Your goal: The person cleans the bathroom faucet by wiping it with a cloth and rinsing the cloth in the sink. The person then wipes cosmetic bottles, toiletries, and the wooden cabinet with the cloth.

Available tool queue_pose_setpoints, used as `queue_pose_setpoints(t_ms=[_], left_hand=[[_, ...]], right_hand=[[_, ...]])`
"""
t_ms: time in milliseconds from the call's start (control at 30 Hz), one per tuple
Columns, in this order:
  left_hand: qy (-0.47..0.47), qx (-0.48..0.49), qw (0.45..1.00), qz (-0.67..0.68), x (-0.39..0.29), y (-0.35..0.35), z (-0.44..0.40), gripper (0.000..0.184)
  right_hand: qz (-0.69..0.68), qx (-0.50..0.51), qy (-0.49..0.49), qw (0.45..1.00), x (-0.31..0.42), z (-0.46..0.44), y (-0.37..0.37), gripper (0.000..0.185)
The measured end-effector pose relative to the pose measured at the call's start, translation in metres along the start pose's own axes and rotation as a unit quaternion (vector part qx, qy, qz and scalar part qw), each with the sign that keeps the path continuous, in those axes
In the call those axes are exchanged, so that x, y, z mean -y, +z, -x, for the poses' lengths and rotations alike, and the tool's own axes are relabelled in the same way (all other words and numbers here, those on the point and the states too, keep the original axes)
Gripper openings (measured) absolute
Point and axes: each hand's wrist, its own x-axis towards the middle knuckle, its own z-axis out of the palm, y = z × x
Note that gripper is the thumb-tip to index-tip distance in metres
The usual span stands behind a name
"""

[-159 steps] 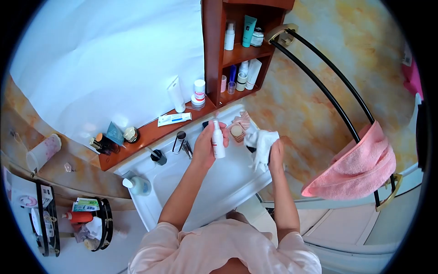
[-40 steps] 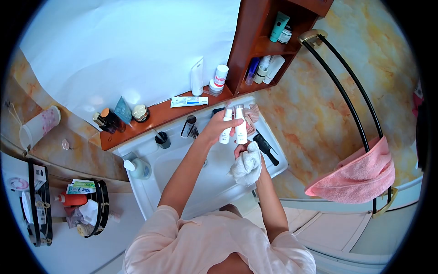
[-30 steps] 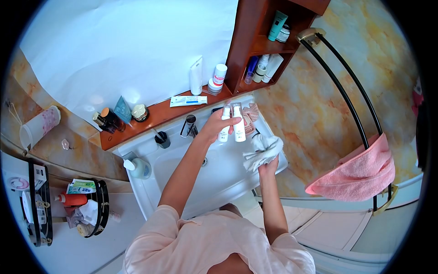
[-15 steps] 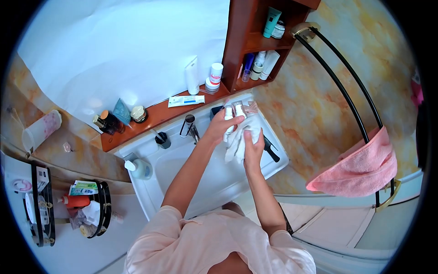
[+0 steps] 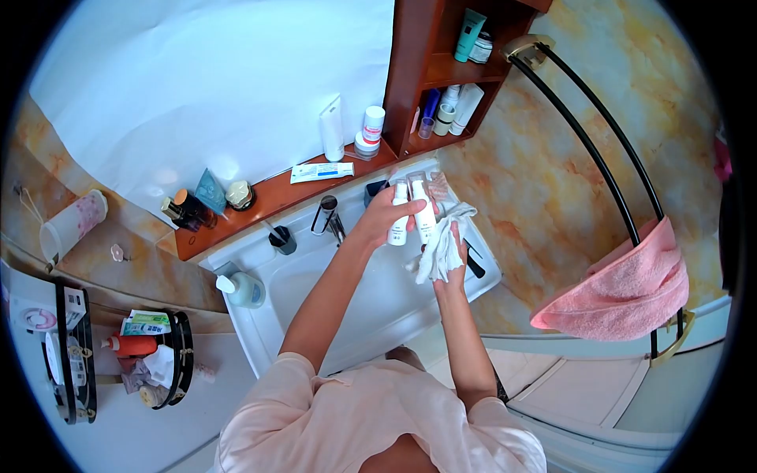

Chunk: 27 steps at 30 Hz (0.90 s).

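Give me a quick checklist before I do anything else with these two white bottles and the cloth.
1. Both white bottles in the left hand: ok, gripped side by side.
2. White cloth with the right hand: ok, bunched about the fingers.
3. Cloth touching a bottle: cannot tell; they overlap in this view.
4. Bottle tops closed: cannot tell, too small to judge.
5. A hand free for anything else: not ok, both are occupied.
6. Black object fully visible by the edge of the sink: not ok, partly hidden behind the cloth and hand.
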Motion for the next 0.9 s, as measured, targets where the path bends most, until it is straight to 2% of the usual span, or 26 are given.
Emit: queue_pose_setpoints(t_ms=[67, 167, 200, 300, 333, 433, 500, 633, 733, 833, 900], left_hand=[[0.003, 0.003, 1.000, -0.001, 0.000, 0.001, -0.001, 0.035], [0.007, -0.007, 1.000, 0.001, -0.006, 0.006, -0.001, 0.035], [0.008, -0.011, 1.000, -0.012, -0.006, 0.006, -0.002, 0.035], [0.006, -0.039, 0.997, -0.060, -0.004, 0.012, -0.003, 0.035], [0.003, -0.059, 0.995, -0.083, -0.003, 0.017, -0.001, 0.036], [0.001, -0.075, 0.988, -0.133, -0.006, 0.033, 0.002, 0.036], [0.008, -0.063, 0.984, -0.165, -0.006, 0.035, 0.004, 0.037], [0.022, -0.011, 0.991, -0.128, -0.001, 0.030, 0.004, 0.029], [0.003, 0.003, 1.000, -0.009, -0.007, 0.030, 0.004, 0.031], [-0.007, -0.004, 1.000, -0.012, -0.016, 0.036, 0.001, 0.036], [-0.006, -0.006, 1.000, -0.027, -0.019, 0.039, -0.001, 0.034]], right_hand=[[-0.009, -0.022, 0.009, 1.000, 0.002, 0.005, -0.007, 0.039], [-0.011, 0.018, 0.037, 0.999, 0.002, 0.009, -0.033, 0.042], [-0.020, 0.050, 0.060, 0.997, 0.006, 0.013, -0.034, 0.048], [0.057, 0.076, 0.048, 0.994, 0.008, 0.022, -0.023, 0.055], [0.082, 0.088, 0.010, 0.993, 0.007, 0.021, -0.019, 0.059], [0.150, 0.041, -0.007, 0.988, 0.009, 0.016, -0.016, 0.056], [0.161, 0.058, -0.034, 0.985, 0.013, 0.013, -0.018, 0.055], [0.152, 0.078, -0.059, 0.984, 0.020, 0.010, -0.017, 0.054], [0.231, 0.081, -0.115, 0.963, 0.022, 0.005, -0.023, 0.051], [0.306, 0.091, -0.168, 0.933, 0.029, 0.002, -0.024, 0.046], [0.298, 0.077, -0.168, 0.936, 0.034, 0.006, -0.016, 0.044]])
